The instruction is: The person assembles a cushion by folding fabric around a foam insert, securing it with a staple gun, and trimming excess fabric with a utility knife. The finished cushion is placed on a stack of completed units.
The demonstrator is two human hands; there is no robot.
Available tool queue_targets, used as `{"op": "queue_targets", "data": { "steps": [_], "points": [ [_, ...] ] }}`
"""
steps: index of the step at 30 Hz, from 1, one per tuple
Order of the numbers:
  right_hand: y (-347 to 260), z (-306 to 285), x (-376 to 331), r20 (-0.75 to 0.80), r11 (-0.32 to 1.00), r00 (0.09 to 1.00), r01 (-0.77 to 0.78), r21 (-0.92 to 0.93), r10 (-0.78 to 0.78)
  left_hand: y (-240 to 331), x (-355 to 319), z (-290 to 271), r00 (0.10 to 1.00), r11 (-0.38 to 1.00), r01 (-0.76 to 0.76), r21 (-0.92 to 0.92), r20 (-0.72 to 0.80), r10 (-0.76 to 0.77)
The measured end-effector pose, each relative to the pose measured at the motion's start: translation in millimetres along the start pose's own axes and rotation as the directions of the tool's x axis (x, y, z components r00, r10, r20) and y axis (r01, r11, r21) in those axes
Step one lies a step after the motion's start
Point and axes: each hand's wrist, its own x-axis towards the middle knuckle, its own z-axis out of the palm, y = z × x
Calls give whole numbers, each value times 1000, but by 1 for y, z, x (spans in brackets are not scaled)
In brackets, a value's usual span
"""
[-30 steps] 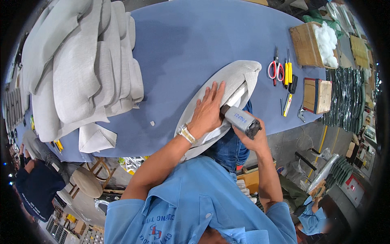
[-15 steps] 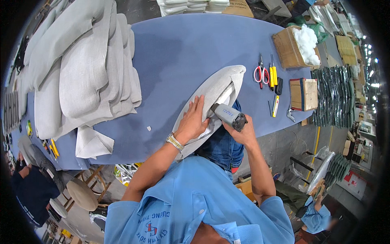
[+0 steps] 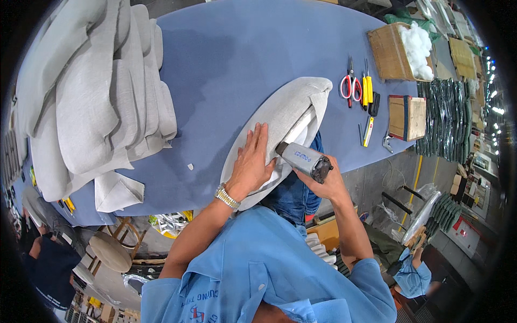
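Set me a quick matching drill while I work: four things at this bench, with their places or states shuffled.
Things
1. grey tool
2. light-grey cover
3. scissors
4. larger brown box

Places or states
A. white fluffy stuffing showing at its opening
B. under the flat left grip
C. red and white handles, lying on the blue tabletop
D. held in the right grip

Pairs: 1-D, 2-B, 3-C, 4-A

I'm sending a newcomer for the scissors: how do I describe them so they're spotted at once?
On the blue table, go right to the cardboard box of white stuffing. The scissors lie just left of it, beside two yellow-handled tools; only they have looped red-and-white handles.
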Motion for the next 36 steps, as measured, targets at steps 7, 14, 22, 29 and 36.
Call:
{"op": "queue_targets", "data": {
  "steps": [7, 14, 22, 29, 36],
  "points": [
    [-11, 4, -5, -6, 999, 1000, -31, -13, 31, -1, 3, 0, 998, 999, -28, -25, -49, 27],
    [-6, 2, -10, 45, 999, 999, 31, -34, -30, 1, 1, -2, 999, 1000, -5, -16, -33, 4],
    [11, 14, -17, -56, 995, 995, 75, -68, -79, -7, 2, 5, 998, 998, -34, -60, -58, 30],
    [-20, 1, -11, 51, 999, 998, 27, -47, -25, -3, 3, 1, 999, 999, -22, -43, -25, 21],
    [-20, 12, -1, 22, 999, 999, -31, -17, 31, -17, 8, 13, 994, 994, -25, -103, -106, 14]
  ]
}}
